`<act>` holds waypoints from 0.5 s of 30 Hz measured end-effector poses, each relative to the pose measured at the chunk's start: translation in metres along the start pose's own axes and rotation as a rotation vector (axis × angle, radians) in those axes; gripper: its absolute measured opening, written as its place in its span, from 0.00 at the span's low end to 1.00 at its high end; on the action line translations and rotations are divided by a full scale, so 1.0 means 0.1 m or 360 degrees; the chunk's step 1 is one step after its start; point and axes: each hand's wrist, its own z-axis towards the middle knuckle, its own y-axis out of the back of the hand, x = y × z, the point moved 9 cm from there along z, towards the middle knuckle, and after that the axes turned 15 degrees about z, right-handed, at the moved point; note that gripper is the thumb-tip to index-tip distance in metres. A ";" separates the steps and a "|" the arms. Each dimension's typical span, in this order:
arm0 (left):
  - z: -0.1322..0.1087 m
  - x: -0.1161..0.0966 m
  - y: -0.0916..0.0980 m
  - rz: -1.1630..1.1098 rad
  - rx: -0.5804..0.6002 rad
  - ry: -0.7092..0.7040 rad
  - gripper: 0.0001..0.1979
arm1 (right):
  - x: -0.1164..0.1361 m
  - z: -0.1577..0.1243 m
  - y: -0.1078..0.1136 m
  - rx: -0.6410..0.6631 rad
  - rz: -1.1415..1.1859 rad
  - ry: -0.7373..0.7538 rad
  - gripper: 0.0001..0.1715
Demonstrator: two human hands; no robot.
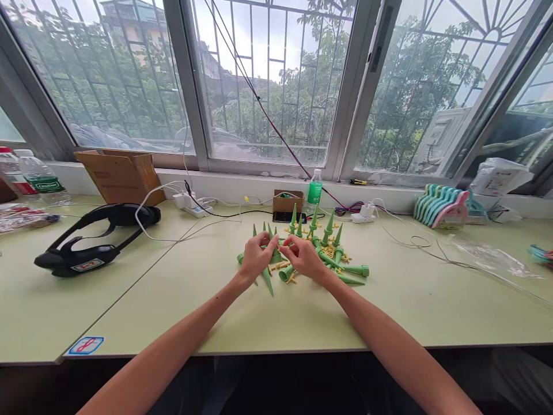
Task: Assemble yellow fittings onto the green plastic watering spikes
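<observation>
My left hand (256,257) and my right hand (303,257) meet over a pile of green cone-shaped plastic spikes (328,253) and small yellow plastic pieces (330,251) on a pale green table (216,311). My left hand's fingers are closed round a green spike (267,280) whose tip points down toward me. My right hand pinches something small at the spike's top end; I cannot make out what it is. Several spikes stand upright behind my hands; others lie flat to the right.
A black head-worn device (93,236) lies at the left beside a cardboard box (121,176). A power strip (194,206), cables, a small brown box (288,203) and a green bottle (315,189) line the windowsill side. Pastel hangers (440,206) sit far right.
</observation>
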 end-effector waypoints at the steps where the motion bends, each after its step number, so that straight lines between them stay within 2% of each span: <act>1: 0.00 -0.01 0.00 0.0002 -0.0003 -0.0001 0.20 | 0.00 0.00 -0.01 0.0014 0.0006 -0.0001 0.16; 4: 0.00 -0.03 0.01 0.0006 -0.0009 -0.0007 0.21 | -0.01 0.00 -0.02 0.0011 -0.0002 -0.0006 0.17; 11: -0.01 -0.02 -0.01 -0.0010 0.0027 -0.0020 0.18 | 0.00 0.02 0.03 -0.0081 -0.0123 0.0075 0.27; 15: -0.01 -0.02 0.00 -0.0038 0.0010 -0.0022 0.19 | -0.02 0.02 0.05 -0.0095 -0.0097 0.0005 0.25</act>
